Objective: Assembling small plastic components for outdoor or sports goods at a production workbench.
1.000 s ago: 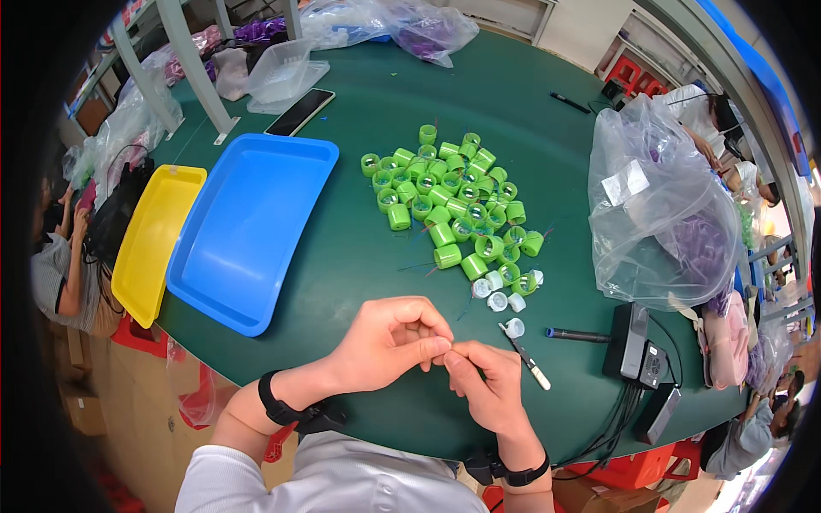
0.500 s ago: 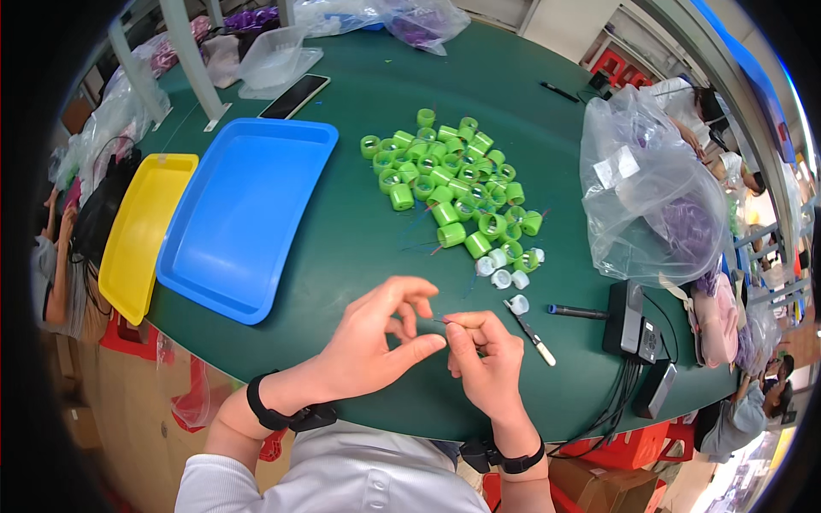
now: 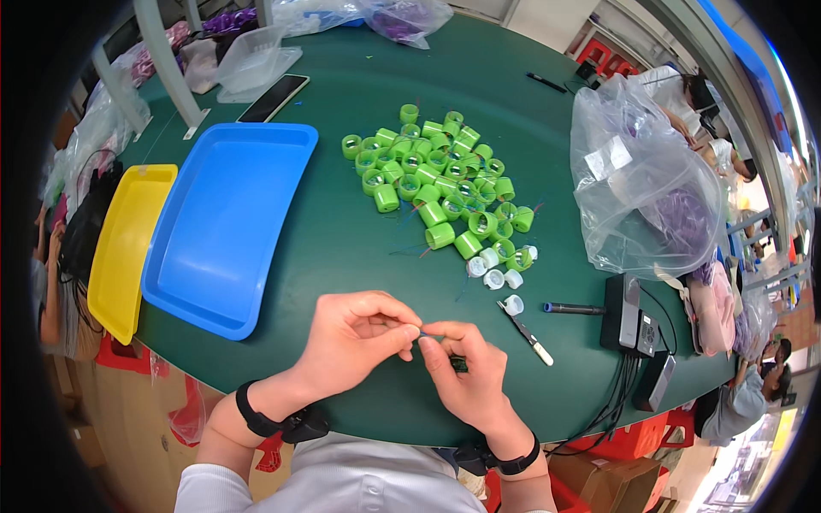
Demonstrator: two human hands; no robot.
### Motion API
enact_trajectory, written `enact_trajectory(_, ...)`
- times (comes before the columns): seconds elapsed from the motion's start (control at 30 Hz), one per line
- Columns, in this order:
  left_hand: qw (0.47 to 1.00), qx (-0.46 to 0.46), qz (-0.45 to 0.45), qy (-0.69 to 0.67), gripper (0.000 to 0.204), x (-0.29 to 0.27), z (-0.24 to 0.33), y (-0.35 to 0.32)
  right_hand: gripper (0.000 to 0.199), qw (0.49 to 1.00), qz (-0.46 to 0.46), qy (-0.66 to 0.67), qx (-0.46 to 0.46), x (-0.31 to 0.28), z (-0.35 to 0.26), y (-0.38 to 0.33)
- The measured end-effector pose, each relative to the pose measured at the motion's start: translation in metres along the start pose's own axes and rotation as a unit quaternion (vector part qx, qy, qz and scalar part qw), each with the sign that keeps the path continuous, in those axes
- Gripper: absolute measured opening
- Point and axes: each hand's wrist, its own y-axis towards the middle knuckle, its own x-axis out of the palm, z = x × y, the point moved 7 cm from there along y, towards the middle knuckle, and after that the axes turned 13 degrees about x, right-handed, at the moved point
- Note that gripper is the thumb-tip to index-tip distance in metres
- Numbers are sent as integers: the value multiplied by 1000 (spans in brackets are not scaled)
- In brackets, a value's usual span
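Over the near side of the green table, my left hand (image 3: pixel 355 338) and my right hand (image 3: pixel 470 368) meet at their fingertips. Both are closed in a pinch on a thin wire (image 3: pixel 423 336), of which only a tiny dark bluish bit shows. Something dark and small sits partly hidden in the right palm. Beyond my hands lies a heap of green plastic cups (image 3: pixel 440 179), with thin red and blue wires sticking out of several. A few small translucent white caps (image 3: pixel 493 280) lie at the heap's near edge. To the right of my right hand is a slim white-handled tool (image 3: pixel 532 340).
A blue tray (image 3: pixel 218 231) and a yellow tray (image 3: pixel 128 256) stand at the left, with a phone (image 3: pixel 274 98) behind. On the right are a blue-black pen-like tool (image 3: pixel 573 309), a black box with cables (image 3: pixel 626 315) and a large clear plastic bag (image 3: pixel 646 179). Other people sit at both sides.
My left hand's fingers have closed and come to my right fingertips, pinching at the wire; before, they were apart. The whole view has shifted slightly.
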Motion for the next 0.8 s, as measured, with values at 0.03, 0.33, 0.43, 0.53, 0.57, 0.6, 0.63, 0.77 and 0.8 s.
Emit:
enact_trajectory(0.03,999,-35,-1,-21,6,0,-5,1,15,1000,6,-2,2,-1,1,0)
enact_trajectory(0.33,984,104,-91,109,6,24,5,17,10,998,45,-31,32,-22,11,0)
enact_trajectory(0.43,992,82,-98,22,18,35,0,39,11,975,213,-56,23,-73,5,2)
enact_trajectory(0.53,895,213,-229,317,23,87,-11,62,3,914,302,252,104,-123,22,-9)
enact_trajectory(0.57,855,258,-258,369,25,103,-27,60,3,912,314,244,100,-127,21,-10)
enact_trajectory(0.6,805,300,-280,428,28,116,-45,55,3,912,318,243,93,-127,20,-11)
enact_trajectory(0.63,776,300,-291,472,25,124,-60,53,3,915,303,254,83,-124,18,-11)
enact_trajectory(0.77,705,320,-321,545,12,149,-104,47,6,920,310,215,109,-114,24,-16)
enact_trajectory(0.8,710,336,-307,537,10,151,-105,45,6,921,306,211,118,-112,24,-16)
